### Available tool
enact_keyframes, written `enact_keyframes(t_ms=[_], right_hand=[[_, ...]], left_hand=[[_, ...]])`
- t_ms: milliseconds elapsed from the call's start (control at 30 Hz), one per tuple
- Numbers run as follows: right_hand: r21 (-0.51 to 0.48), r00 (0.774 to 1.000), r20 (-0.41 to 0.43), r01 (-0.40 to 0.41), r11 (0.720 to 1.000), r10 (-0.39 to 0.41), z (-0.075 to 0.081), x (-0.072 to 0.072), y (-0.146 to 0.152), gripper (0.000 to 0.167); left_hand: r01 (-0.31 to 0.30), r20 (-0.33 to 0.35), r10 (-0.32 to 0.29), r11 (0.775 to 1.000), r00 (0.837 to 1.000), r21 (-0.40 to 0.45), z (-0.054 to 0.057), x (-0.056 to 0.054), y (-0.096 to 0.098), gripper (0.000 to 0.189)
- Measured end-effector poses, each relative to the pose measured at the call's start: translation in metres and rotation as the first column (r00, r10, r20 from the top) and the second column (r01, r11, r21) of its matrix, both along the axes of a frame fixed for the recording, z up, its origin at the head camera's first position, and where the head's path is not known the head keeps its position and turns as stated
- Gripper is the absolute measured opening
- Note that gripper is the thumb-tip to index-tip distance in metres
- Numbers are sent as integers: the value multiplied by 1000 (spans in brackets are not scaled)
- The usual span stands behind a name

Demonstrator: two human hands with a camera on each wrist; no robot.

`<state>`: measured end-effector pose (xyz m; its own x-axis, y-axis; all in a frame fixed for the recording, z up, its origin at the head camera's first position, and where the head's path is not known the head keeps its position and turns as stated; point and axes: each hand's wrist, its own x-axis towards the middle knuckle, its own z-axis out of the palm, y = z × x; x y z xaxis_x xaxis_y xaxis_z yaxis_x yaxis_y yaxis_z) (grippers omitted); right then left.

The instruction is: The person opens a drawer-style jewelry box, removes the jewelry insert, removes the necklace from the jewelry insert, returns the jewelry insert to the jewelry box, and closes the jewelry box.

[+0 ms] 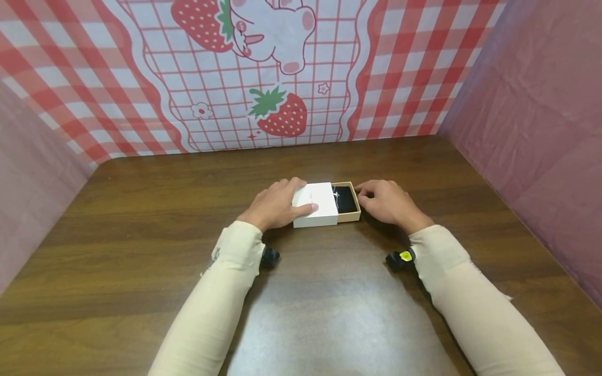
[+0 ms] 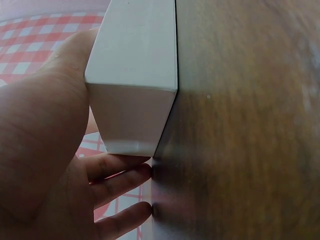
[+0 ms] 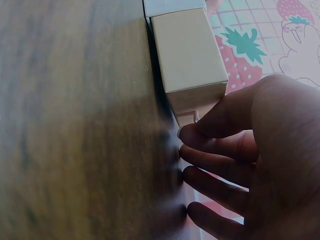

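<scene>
Nearest the camera, extends two forearms in pale cream fabric sleeves (image 1: 207, 313) over a brown wood-grain tabletop (image 1: 324, 308). Wears a small black device (image 1: 269, 258) below the left wrist and another, with a yellow patch (image 1: 406, 256), below the right. Farther up, around the middle of the tabletop, grips a flat white rectangular box cover (image 1: 325, 198) with the left hand (image 1: 275, 203), thumb on top and fingers at the far side. Has a pale tan box tray (image 1: 349, 216) partly out of the cover's right end, with a black insert (image 1: 347, 201) and a thin silver-coloured chain-like piece (image 1: 336, 195) inside. Pinches a small pale tab (image 3: 186, 119) at the tray's outer end between right hand (image 1: 388, 201) thumb and forefinger, with other fingertips on the tabletop. Faces a red-and-white checked backdrop (image 1: 326, 122) printed with strawberries, between creased pink fabric (image 1: 527, 104) at both sides.
</scene>
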<state>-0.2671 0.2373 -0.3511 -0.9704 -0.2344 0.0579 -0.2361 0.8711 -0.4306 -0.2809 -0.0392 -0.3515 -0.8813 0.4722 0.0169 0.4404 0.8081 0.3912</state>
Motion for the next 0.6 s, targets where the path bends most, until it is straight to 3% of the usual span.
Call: enact_keyframes(t_ms=[433,600], right_hand=[[-12,1000,-5,-2,1000,2,0,0,0,20],[-16,1000,10,8,1000,-8,2,2,-1,27]], left_hand=[[-4,8,4,1000,1000,-7,0,0,0,76],[-2,2,2,1000,1000,-5,0,0,0,76]])
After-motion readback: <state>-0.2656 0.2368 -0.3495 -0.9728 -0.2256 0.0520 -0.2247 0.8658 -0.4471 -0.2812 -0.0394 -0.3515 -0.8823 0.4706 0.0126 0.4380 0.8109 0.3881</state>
